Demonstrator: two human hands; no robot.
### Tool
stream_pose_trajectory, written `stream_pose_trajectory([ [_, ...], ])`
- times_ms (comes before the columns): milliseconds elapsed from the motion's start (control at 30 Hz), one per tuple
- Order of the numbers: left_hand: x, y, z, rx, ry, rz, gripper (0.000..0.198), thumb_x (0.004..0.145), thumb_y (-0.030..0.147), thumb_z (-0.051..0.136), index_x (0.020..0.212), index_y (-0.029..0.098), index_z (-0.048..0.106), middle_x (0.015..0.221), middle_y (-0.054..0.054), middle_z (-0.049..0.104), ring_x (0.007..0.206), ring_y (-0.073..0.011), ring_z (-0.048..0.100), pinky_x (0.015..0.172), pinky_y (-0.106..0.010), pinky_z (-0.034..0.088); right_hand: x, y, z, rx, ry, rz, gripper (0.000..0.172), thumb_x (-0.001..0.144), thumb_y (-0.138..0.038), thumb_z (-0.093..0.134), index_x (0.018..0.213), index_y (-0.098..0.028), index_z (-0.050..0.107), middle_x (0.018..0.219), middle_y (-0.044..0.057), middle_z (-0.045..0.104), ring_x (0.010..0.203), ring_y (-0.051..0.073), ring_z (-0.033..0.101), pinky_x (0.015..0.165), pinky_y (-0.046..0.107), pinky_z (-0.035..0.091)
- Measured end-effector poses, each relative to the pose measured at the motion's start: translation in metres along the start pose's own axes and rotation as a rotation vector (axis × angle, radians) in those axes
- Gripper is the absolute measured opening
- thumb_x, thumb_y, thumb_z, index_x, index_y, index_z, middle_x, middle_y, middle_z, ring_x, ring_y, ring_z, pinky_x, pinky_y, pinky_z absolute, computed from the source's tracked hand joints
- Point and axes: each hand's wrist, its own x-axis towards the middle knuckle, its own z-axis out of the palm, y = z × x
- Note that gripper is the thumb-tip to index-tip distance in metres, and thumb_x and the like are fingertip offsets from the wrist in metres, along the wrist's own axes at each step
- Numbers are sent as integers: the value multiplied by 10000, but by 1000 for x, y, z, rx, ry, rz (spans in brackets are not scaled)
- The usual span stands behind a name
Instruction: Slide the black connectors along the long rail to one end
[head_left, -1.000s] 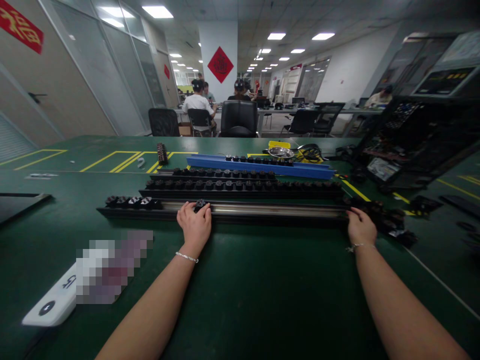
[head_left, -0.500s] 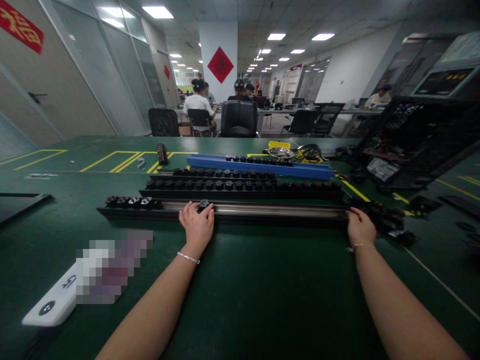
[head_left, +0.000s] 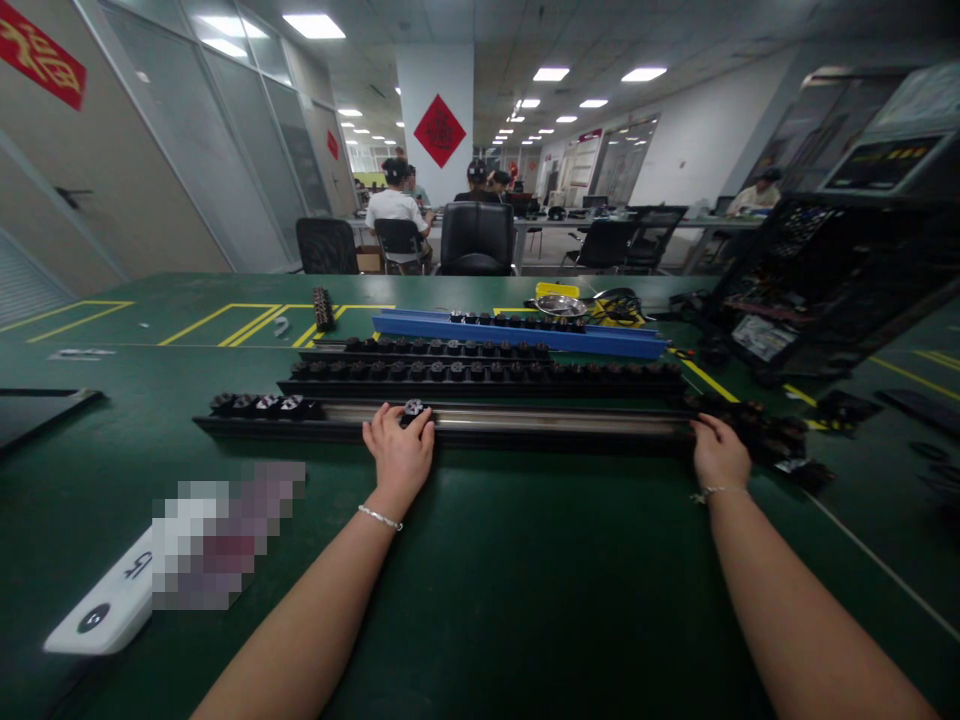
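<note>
Black and straight, a long trough-shaped rail lay crosswise on the green matte tabletop, nearest the person. At least four round-topped black parts stood in a row at its left end; that section was judged filled. Right of them, the shiny silver strip along the rail's top was largely bare, so most of the length appeared outstanding. One further small round black part sat at the rail, left of its middle, apart from the row. The left hand was clamped on it between thumb and fingers. The right hand was well apart from the left, fingertips at the rail's right end; whether it gripped anything could not be told. Jumbled dark parts lay just beside it, too dim to count. Behind, two populated black rails were noted, then a long blue rail bearing a shorter row. Against these, the near rail looked early in its filling.
</note>
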Motion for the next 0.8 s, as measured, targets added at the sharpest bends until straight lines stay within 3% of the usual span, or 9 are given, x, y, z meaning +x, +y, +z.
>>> stream_pose_trajectory([
  [667,-2,5,-2,-9,-34,49,319,867,370,478,1113,291,664,1217,-128,517,1291,-318,326,1059,-579,212,3,7,3,-14,4,-64,409,784,-315,451,1132,-203,635,1129,87,639,1007,222,540,881,328,391],
  [800,-3,6,-2,-12,-44,65,321,867,371,478,1119,294,661,1219,-131,517,1291,-322,323,1055,-586,216,-2,5,3,-84,89,-228,442,776,-281,438,1160,-150,614,1113,113,646,1021,224,549,946,338,373],
])
